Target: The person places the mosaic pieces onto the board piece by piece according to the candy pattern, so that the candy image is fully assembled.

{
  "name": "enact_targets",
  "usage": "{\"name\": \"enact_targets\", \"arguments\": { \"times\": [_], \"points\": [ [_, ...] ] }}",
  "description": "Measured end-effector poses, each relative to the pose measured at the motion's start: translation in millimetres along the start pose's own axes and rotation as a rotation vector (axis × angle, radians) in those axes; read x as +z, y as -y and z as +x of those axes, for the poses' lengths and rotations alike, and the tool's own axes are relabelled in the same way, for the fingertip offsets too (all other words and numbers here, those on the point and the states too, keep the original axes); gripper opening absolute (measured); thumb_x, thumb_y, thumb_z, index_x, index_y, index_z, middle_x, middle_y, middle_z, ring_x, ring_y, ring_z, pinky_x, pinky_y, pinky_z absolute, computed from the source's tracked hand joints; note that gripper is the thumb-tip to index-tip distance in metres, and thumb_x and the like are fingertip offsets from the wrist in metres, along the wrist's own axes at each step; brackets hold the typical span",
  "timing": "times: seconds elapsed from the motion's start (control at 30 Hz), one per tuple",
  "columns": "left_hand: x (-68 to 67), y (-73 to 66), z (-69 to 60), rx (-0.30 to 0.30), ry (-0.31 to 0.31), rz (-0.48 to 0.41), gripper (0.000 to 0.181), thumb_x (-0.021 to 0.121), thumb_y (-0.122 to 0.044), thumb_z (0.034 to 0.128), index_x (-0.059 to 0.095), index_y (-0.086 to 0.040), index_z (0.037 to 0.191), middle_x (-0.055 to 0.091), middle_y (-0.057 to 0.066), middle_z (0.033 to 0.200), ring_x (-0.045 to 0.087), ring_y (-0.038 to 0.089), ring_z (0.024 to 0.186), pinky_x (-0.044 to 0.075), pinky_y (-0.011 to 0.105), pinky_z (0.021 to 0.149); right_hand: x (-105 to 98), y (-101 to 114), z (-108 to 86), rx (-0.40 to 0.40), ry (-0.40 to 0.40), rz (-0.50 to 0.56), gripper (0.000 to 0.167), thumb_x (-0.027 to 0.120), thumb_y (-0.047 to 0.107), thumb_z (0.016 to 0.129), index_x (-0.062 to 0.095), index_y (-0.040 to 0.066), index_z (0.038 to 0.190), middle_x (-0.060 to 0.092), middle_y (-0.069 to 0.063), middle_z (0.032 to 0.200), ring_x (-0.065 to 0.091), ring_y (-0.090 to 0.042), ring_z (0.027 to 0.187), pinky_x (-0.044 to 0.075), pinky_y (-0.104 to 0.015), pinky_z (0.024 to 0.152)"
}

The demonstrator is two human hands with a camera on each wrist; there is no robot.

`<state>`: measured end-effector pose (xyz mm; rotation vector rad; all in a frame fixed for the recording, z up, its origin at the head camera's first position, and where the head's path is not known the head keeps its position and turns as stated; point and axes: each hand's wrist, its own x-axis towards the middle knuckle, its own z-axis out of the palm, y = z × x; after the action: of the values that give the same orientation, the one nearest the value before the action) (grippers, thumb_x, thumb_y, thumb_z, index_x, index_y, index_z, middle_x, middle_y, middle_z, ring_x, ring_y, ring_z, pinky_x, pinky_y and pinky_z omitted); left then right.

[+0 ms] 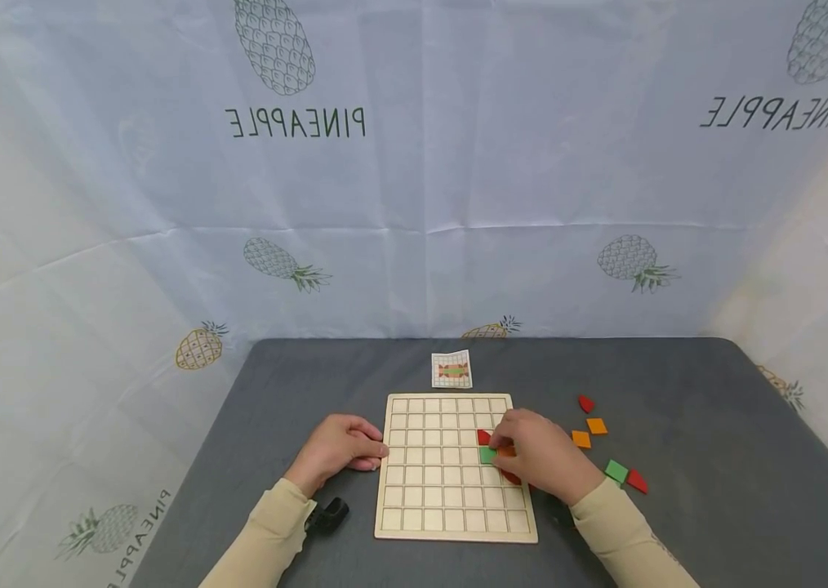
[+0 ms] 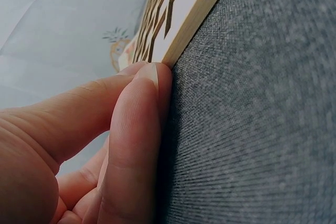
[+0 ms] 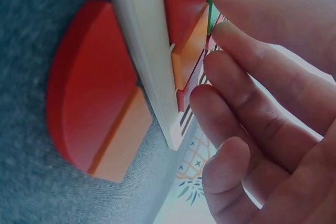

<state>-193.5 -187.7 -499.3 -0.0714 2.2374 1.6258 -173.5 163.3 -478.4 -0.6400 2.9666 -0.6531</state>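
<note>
- Your left hand [image 1: 343, 445] grips the pale wooden grid board [image 1: 432, 490] at its left edge, thumb and fingertip brought together there; the likely reason is to keep the board from sliding on the dark grey cloth-covered tabletop [image 1: 296, 392].
- Your right hand [image 1: 535, 452] reaches over the board's right side, with thumb and finger at the flat green square [image 1: 487, 456]. You look to be pinching it by its sides, a hold that suits a piece meant to line up with a cell; whether it sits fully down is hard to tell.
- The other fingers of that hand are spread out and bent without holding anything, which probably keeps them off the neighbouring tiles.
- Close by on the board you have a small red tile [image 1: 483, 437] just beyond the green square and a flat orange tile [image 3: 189, 51] near your fingertips; your hand partly covers this cluster in the head view.
- The white card printed with a coloured grid pattern [image 1: 451, 371] lies just past the board's far edge, facing you, presumably so you can compare the two at a glance.
- Loose red, orange and green tiles [image 1: 596, 425] lie on the tabletop to your right, within easy reach of the hand doing the placing.
- A curved red tile [image 3: 89, 93] and an orange tile touching it [image 3: 123, 145] rest just beside the board's edge, below your right palm.
</note>
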Motion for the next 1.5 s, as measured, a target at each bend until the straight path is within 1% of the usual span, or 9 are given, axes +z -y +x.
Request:
{"name": "enact_targets", "arguments": {
  "times": [0.13,0.27,0.43,0.6,0.73,0.87,1.07,1.23,1.5],
  "points": [
    [0.1,-0.8,0.3,0.002,-0.004,0.003,0.032,0.093,-0.012,0.0838,0.075,0.002,0.106,0.080,0.007,0.084,0.078,0.013,0.072,0.068,0.029,0.070,-9.7,-3.9,-1.1,-0.024,-0.005,0.032,0.012,0.091,0.020,0.089,0.081,0.026,0.092,0.064,0.013,0.089,0.056,-0.007,0.083,0.052,-0.023,0.067],
    [-2.2,-0.1,-0.2,0.005,-0.017,0.007,0.033,0.094,-0.014,0.0838,0.075,0.001,0.107,0.080,0.007,0.084,0.078,0.013,0.073,0.068,0.030,0.071,-28.9,-16.2,-8.2,-0.002,-0.041,0.055,0.007,0.086,0.019,0.094,0.082,0.023,0.096,0.067,0.013,0.094,0.063,-0.009,0.088,0.057,-0.026,0.072],
    [-7.3,1.6,-1.9,-0.003,-0.032,0.004,0.033,0.094,-0.014,0.0829,0.076,0.001,0.106,0.080,0.008,0.084,0.077,0.012,0.071,0.068,0.030,0.071,-47.5,-40.3,-29.3,0.040,-0.054,0.023,0.007,0.085,0.019,0.095,0.081,0.023,0.100,0.068,0.014,0.097,0.067,-0.007,0.089,0.061,-0.029,0.076],
    [-11.0,2.8,-3.0,-0.008,-0.035,0.005,0.034,0.094,-0.014,0.0830,0.075,0.002,0.107,0.080,0.008,0.085,0.078,0.013,0.072,0.069,0.030,0.071,-55.4,-61.5,-51.5,0.072,-0.040,0.004,0.009,0.086,0.021,0.094,0.080,0.025,0.099,0.069,0.014,0.096,0.067,-0.008,0.089,0.061,-0.032,0.076],
    [-12.3,3.6,-2.9,-0.017,-0.043,0.013,0.034,0.094,-0.014,0.0831,0.076,0.002,0.107,0.080,0.008,0.085,0.078,0.014,0.072,0.069,0.030,0.071,-52.9,-66.7,-60.9,0.082,-0.032,0.005,0.013,0.088,0.020,0.091,0.080,0.025,0.100,0.068,0.014,0.095,0.068,-0.007,0.087,0.061,-0.031,0.076],
    [-12.1,3.9,-2.8,-0.018,-0.047,0.015,0.035,0.094,-0.014,0.0829,0.076,0.001,0.108,0.080,0.008,0.085,0.078,0.014,0.073,0.068,0.030,0.071,-42.5,-58.1,-60.9,0.053,-0.020,0.020,0.015,0.090,0.021,0.089,0.081,0.026,0.100,0.068,0.015,0.095,0.067,-0.006,0.087,0.061,-0.029,0.076],
    [-8.0,3.9,-2.7,-0.011,-0.033,0.006,0.037,0.095,-0.015,0.0829,0.076,0.002,0.109,0.081,0.008,0.086,0.078,0.014,0.072,0.069,0.030,0.071,-30.1,-42.7,-54.1,-0.009,0.019,0.021,0.016,0.092,0.025,0.088,0.081,0.030,0.098,0.064,0.016,0.096,0.061,-0.002,0.084,0.057,-0.024,0.071],
    [-3.5,2.9,-1.5,-0.006,-0.021,0.002,0.037,0.095,-0.016,0.0827,0.077,0.001,0.110,0.081,0.008,0.086,0.078,0.014,0.072,0.069,0.031,0.071,-24.3,-37.8,-53.4,-0.008,0.048,0.016,0.017,0.093,0.028,0.087,0.079,0.034,0.095,0.063,0.019,0.096,0.057,-0.001,0.084,0.055,-0.023,0.070],
    [-0.2,1.3,0.4,0.000,-0.011,0.006,0.035,0.094,-0.015,0.0833,0.076,0.002,0.109,0.081,0.007,0.085,0.078,0.013,0.071,0.068,0.029,0.069,-20.5,-36.7,-57.0,-0.001,0.055,-0.005,0.021,0.095,0.030,0.085,0.076,0.037,0.090,0.060,0.021,0.092,0.055,-0.001,0.085,0.055,-0.023,0.069]
  ]
}}
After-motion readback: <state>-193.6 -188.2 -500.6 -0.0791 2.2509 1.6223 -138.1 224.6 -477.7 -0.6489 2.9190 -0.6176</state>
